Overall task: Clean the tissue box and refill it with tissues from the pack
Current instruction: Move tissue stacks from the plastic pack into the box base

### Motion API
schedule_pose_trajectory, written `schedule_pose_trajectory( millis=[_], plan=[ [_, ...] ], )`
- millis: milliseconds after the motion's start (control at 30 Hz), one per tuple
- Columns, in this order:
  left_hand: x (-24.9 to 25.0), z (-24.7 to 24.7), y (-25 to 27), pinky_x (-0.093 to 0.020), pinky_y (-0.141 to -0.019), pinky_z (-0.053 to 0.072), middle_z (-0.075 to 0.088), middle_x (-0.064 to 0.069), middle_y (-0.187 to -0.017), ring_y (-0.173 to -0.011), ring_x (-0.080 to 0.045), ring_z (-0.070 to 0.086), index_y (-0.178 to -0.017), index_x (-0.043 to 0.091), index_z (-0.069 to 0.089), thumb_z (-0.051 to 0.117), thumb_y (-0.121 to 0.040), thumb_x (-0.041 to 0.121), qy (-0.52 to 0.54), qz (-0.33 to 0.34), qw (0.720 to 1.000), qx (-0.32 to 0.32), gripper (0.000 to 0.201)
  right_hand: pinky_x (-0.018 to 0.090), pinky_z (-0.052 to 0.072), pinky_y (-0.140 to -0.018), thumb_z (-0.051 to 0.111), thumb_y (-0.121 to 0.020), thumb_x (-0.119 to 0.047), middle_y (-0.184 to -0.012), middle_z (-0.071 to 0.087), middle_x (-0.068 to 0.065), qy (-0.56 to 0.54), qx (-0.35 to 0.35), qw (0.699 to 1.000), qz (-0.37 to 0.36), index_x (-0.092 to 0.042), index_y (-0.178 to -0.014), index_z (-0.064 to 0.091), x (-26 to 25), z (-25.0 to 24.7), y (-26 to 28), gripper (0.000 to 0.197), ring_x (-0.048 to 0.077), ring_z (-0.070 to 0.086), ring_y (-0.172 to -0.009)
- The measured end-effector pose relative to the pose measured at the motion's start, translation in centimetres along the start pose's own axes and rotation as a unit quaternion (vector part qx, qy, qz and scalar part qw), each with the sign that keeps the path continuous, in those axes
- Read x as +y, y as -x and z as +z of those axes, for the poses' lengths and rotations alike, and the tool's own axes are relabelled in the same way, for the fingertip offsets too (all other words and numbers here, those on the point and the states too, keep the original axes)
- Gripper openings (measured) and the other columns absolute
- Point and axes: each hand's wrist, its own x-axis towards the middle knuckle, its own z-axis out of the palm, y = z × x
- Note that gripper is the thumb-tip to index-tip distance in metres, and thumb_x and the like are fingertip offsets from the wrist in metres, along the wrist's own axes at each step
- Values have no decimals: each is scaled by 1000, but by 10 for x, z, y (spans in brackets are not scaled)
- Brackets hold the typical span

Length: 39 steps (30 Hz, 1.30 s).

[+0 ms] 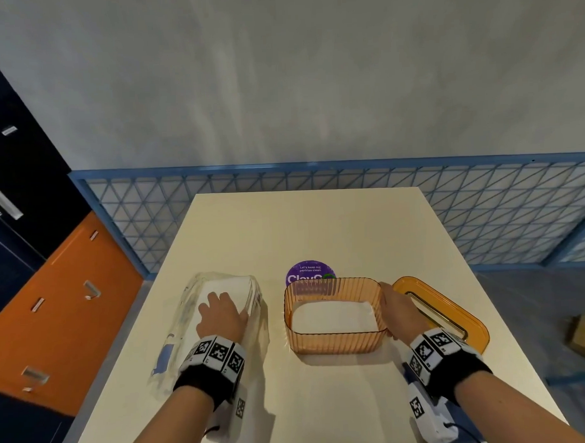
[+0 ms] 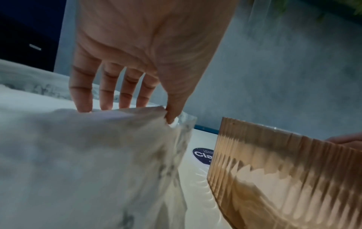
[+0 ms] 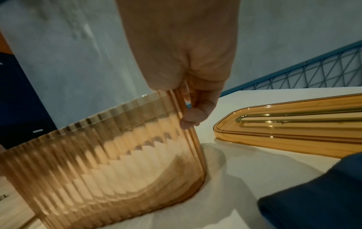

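Reaching into the pack, steadying the box

Standing at the cream tabletop (image 1: 318, 227), the person has both hands down among the things. The left hand (image 1: 221, 315) is inside the clear plastic tissue pack (image 1: 185, 327), which lies on the left side of the tabletop; its fingers (image 2: 82, 93) reach straight down onto the white tissues (image 1: 235, 288) and the thumb pinches their edge. Just right of the pack sits the ribbed orange tissue box (image 1: 335, 344), open at the top, with a low layer of white tissue showing inside. The right hand (image 1: 402, 312) grips the box's right wall, fingers curled over the rim and thumb outside. The orange lid (image 1: 453, 310) lies flat just beyond that hand. A round purple sticker (image 1: 309, 272) shows on the tabletop behind the box.
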Motion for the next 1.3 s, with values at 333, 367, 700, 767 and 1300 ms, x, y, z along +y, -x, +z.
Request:
schedule_pose_trajectory(
  millis=[333,367,700,767,1300],
  plan=[
    [4,0,0,-36,-92,44,35,-8,-135,-128,-26,35,-129,10,39,50,-92,41,-12,-6,1000,-12,50,21,33,-45,33,-97,-8,-84,56,10,7,3,1000,8,-2,-117,46,0,3,-1,25,23,55,-70],
    [4,0,0,-36,-92,44,35,-8,-135,-128,-26,34,-129,10,39,49,-93,38,-12,-6,1000,-12,47,22,33,-45,33,-97,-7,-85,57,10,8,3,1000,8,-2,-117,46,0,3,-1,25,23,56,-70],
    [7,-2,1,-36,-93,41,40,-11,-132,-124,-29,39,-124,7,45,36,-99,22,18,-7,1000,1,31,20,34,-46,32,-98,-10,-85,54,9,11,-1,1000,3,-2,-121,44,-1,2,0,27,22,55,-71],
    [6,-1,2,-35,-93,42,39,-11,-133,-125,-29,39,-125,8,43,37,-98,20,13,-6,1000,1,30,23,36,-47,32,-98,-11,-86,55,9,11,-1,1000,0,-2,-122,44,-2,1,1,28,23,56,-72],
    [-12,-43,17,-37,-93,46,54,-15,-123,-115,-30,55,-115,2,57,38,-95,3,4,-18,998,54,28,39,52,-70,30,-100,-12,-98,59,17,47,-52,997,18,-2,-131,40,-7,-13,0,34,29,59,-81]
  ],
)
